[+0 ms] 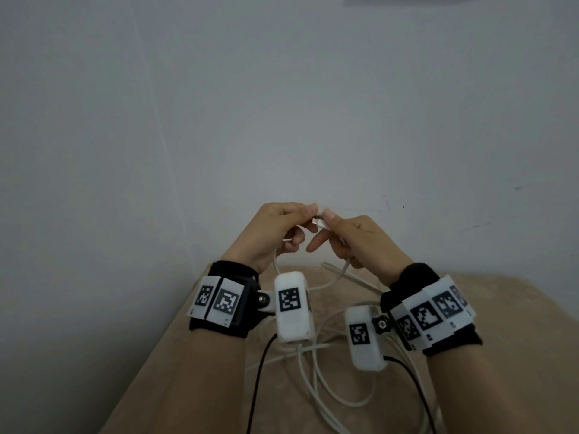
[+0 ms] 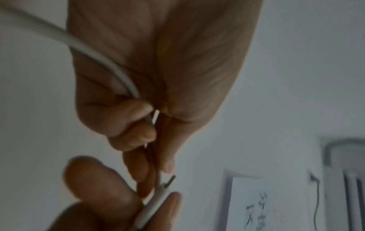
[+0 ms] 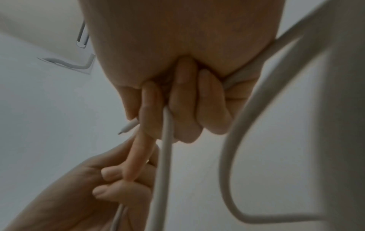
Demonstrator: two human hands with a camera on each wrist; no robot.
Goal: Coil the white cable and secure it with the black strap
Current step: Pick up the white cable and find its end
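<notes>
I hold both hands up in front of the wall, close together. My left hand point(image 1: 305, 214) pinches the white cable point(image 1: 313, 374) near one end, and its lower fingers curl round another strand point(image 2: 98, 54). My right hand point(image 1: 329, 219) pinches the cable's metal-tipped plug point(image 1: 318, 222) between thumb and fingers, with its index finger stretched toward the left hand. In the right wrist view the cable point(image 3: 166, 156) runs down through the curled fingers and a wide loop point(image 3: 231, 140) hangs at the right. The rest lies in loose loops on the beige surface. No black strap shows clearly.
The beige table top point(image 1: 175, 371) ends at a plain grey wall point(image 1: 282, 104) just behind my hands. Thin black leads point(image 1: 258, 374) run from the wrist cameras across the table. A framed sheet point(image 2: 254, 203) hangs on the wall in the left wrist view.
</notes>
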